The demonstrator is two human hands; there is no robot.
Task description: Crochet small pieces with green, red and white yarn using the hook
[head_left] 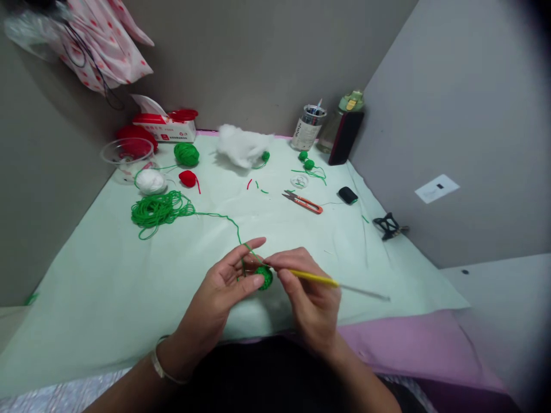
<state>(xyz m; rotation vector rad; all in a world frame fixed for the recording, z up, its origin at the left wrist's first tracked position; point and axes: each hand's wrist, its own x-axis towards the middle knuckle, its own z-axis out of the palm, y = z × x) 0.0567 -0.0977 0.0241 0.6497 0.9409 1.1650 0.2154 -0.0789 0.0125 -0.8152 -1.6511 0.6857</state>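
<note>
My left hand (224, 287) pinches a small round green crochet piece (264, 277) between thumb and fingers, its index finger raised with green yarn over it. In my right hand (310, 298) is a crochet hook with a yellow grip (314, 277); one metal end points right, and the other meets the piece, its tip too small to make out. The working yarn (235, 222) runs from my left fingers up and left to a loose heap of green yarn (157, 210) on the pale green cloth.
Orange snips (305, 203) lie beyond my right hand, near a black case (348, 195) and a black stand (390, 226). Farther back are white stuffing (241, 147), a pen tin (308, 129), a bottle (330, 129), a phone (346, 137), a tissue box (172, 130) and yarn balls (186, 154).
</note>
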